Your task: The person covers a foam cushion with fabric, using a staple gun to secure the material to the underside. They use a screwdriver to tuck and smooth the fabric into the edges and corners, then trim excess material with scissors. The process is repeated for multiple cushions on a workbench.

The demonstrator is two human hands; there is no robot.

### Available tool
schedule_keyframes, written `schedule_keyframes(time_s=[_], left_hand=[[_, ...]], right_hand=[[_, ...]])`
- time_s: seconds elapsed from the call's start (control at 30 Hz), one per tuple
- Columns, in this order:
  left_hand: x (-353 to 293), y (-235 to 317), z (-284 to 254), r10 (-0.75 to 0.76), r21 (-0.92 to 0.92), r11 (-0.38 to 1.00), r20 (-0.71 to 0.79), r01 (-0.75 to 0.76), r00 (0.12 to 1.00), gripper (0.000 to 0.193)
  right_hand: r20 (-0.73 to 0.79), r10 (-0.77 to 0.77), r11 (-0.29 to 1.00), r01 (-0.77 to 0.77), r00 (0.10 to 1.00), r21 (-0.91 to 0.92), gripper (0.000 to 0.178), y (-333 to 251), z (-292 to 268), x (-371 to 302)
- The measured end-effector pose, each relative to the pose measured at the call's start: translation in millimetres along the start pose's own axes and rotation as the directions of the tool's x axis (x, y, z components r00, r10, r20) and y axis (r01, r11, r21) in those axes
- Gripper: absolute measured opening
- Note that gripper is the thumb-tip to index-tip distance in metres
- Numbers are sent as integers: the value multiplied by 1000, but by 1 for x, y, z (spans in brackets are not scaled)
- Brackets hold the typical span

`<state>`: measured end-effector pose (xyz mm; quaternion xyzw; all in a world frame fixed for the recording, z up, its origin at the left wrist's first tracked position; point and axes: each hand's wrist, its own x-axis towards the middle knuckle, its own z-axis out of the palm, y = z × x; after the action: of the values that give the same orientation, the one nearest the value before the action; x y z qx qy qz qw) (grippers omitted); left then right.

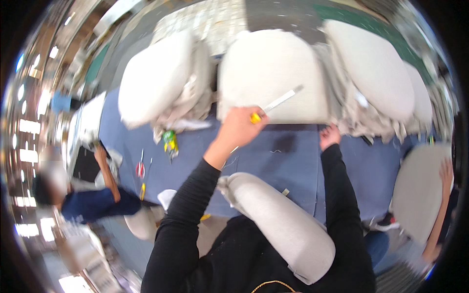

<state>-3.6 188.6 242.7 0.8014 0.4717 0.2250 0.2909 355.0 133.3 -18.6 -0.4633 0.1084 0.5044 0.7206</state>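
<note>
Big blue-covered worktable [293, 161] fills the middle of the room, and along its far edge sit three pale upholstered cushions: one on the left [154, 78], the middle cushion [271, 78] straight ahead, one on the right [373, 68], with loose grey fabric [195, 95] bunched between them. Closer in, a long grey padded piece [281, 222] lies across the person's lap, running from the table edge down toward their body. A co-worker in a dark blue top [93, 202] leans in at the left side of the table, and another person's arm [439, 205] rests on a pale panel [420, 190] at the right.

Now the hands: the left hand [239, 127] is fisted tight around the yellow handle of a long flat metal tool [278, 103], blade angled up across the front of the middle cushion. The right hand [330, 136] sits at that cushion's lower right corner, fingers curled at the edge; whether it's actually gripping, I can't tell. Small stuff: red-handled scissors [140, 168] and a green-and-yellow tool [170, 141] lie on the table's left part.
</note>
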Motion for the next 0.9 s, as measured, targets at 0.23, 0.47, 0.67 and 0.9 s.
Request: schedule_keyframes(time_s=[0.23, 0.47, 0.67, 0.9], left_hand=[[-190, -145, 41, -496, -19, 864, -196, 503, 846, 32], [-313, -216, 87, -684, 17, 729, 31, 684, 729, 34], [-301, -252, 119, -524, -68, 849, 16, 524, 852, 35], [-250, -312, 96, -212, -78, 971, 164, 227, 964, 42]], right_hand=[[-10, 163, 954, -161, 987, -252, 23, 27, -32, -19], [234, 223, 693, 15, 946, -720, 18, 110, 45, -130], [513, 453, 398, 350, 729, -848, 19, 166, 118, -204], [647, 488, 108, 695, 586, -711, 35, 240, 186, -208]])
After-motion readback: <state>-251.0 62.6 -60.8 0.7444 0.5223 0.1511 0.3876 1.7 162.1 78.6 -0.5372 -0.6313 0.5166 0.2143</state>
